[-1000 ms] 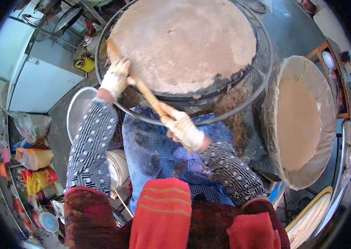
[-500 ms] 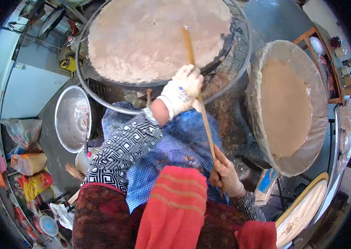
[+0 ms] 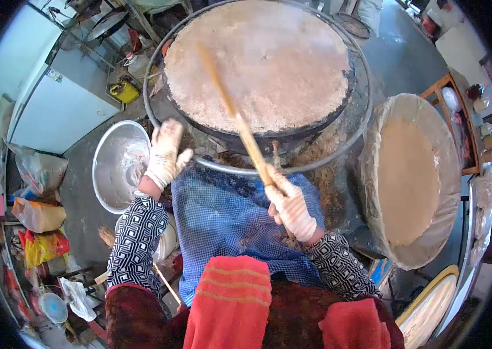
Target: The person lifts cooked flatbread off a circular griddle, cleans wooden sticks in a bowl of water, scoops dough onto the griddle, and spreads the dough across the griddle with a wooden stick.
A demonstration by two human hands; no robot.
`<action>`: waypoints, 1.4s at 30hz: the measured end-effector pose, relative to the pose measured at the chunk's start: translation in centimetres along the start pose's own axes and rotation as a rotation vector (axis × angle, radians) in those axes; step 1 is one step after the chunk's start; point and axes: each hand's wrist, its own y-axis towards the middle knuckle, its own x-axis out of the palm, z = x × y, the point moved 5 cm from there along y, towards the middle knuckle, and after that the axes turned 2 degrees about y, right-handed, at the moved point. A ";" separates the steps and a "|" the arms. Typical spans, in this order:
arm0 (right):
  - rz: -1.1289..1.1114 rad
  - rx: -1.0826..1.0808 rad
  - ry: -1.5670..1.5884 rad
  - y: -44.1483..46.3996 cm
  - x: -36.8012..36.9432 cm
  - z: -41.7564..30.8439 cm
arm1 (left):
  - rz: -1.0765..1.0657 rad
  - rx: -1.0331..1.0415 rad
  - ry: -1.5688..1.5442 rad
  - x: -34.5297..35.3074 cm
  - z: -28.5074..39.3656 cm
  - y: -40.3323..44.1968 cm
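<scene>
My right hand, in a pale glove, is closed around a long wooden stick. The stick slants up to the left over a big round griddle; its far end is blurred, so I cannot tell if it touches. A thin layer of pale brown batter covers the griddle. My left hand, gloved and smudged, is open with thumb and fingers apart and holds nothing. It is beside the metal ring around the griddle, overlapping the right edge of a metal bowl in view.
At the right stands a plastic-lined tub of brown batter. A blue checked cloth covers my lap. A yellow container sits at the griddle's left. Bags and a small fan are at lower left.
My left hand has let go of the stick and moved left towards the bowl. My right hand has risen with the stick, which now tilts left over the griddle. The view has shifted.
</scene>
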 end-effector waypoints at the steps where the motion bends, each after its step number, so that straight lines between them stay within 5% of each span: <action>1: -0.020 0.057 0.042 1.2 -0.1 0.8 | -0.084 0.010 0.024 2.3 -0.2 -0.7; 5: -0.161 -0.016 -0.035 2.3 3.5 0.1 | -0.120 0.045 0.100 3.9 1.5 -0.6; 12: -0.069 -0.006 -0.039 -1.0 0.6 3.7 | -0.023 -0.137 -0.021 3.0 12.1 -0.6; 14: -0.175 0.040 -0.022 -1.6 2.1 3.7 | -0.299 -0.264 -0.080 4.0 16.1 0.5; 16: -0.236 -0.004 -0.008 -3.1 1.5 3.8 | 0.172 0.034 -0.276 3.7 19.5 -0.1; 18: -0.088 -0.136 -0.101 -5.8 -2.3 2.1 | 0.150 -0.010 -0.564 1.1 20.9 -0.7; 20: 0.124 -0.367 -0.234 -8.5 -7.2 4.4 | 0.344 0.073 -0.633 -2.4 21.5 1.7; 21: 0.128 -0.363 -0.231 -10.3 -8.2 5.4 | 0.366 0.128 -0.597 -3.7 22.0 3.9; 23: 0.323 -0.002 0.040 -14.3 -9.9 5.7 | 0.180 0.350 -0.462 -5.2 24.2 10.1; 26: 0.324 0.115 0.258 -15.3 -9.0 6.2 | 0.002 0.660 -0.322 -1.0 28.1 16.8; 30: 0.050 0.112 0.683 -10.3 -8.2 5.0 | -0.121 0.663 -0.127 4.0 25.7 20.2; 35: -0.207 0.067 0.810 -4.9 -7.5 3.4 | -0.084 0.529 -0.149 4.5 19.8 22.8; 42: -0.333 -0.006 0.574 1.0 -2.4 0.4 | -0.034 0.315 0.004 2.9 9.1 19.9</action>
